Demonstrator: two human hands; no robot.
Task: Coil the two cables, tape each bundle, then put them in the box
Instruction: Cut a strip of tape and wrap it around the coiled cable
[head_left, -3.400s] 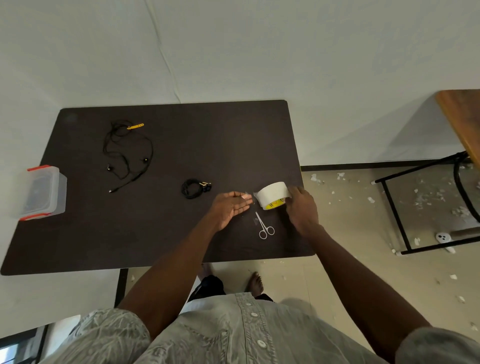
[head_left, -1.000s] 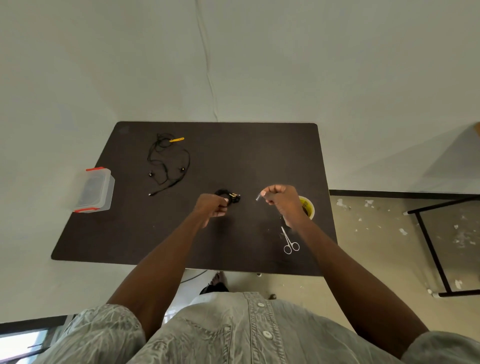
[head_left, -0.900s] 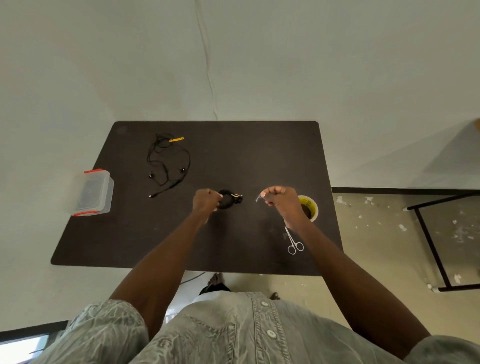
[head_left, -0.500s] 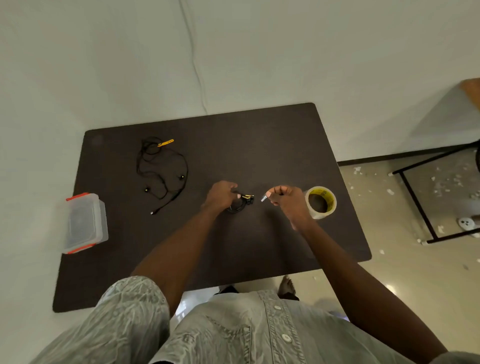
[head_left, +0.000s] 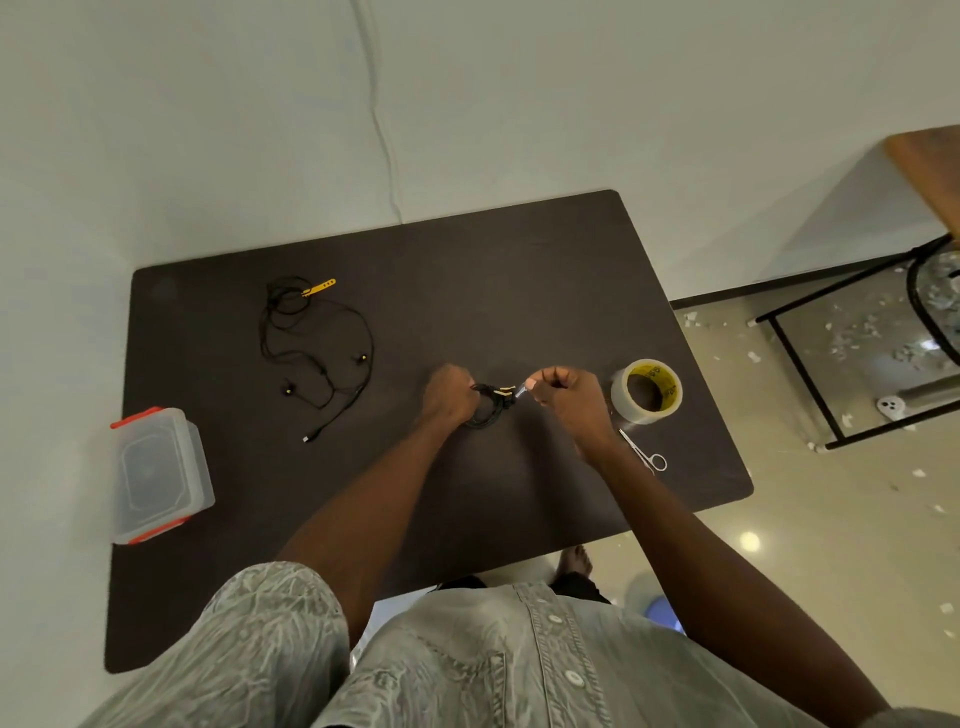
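While the dark worktop carries everything, the lidded box waits at its left edge. Loose earphones lie uncoiled beyond. Left hand grips the coiled cable steady so right hand, pinching a tape strip, can bind it.

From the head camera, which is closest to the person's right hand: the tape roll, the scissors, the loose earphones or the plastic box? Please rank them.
From the right hand:
1. Tape roll, just to its right.
2. Scissors, near the wrist, toward the table's near right edge.
3. Earphones, far left, beyond the left hand.
4. Box, at the table's left edge.
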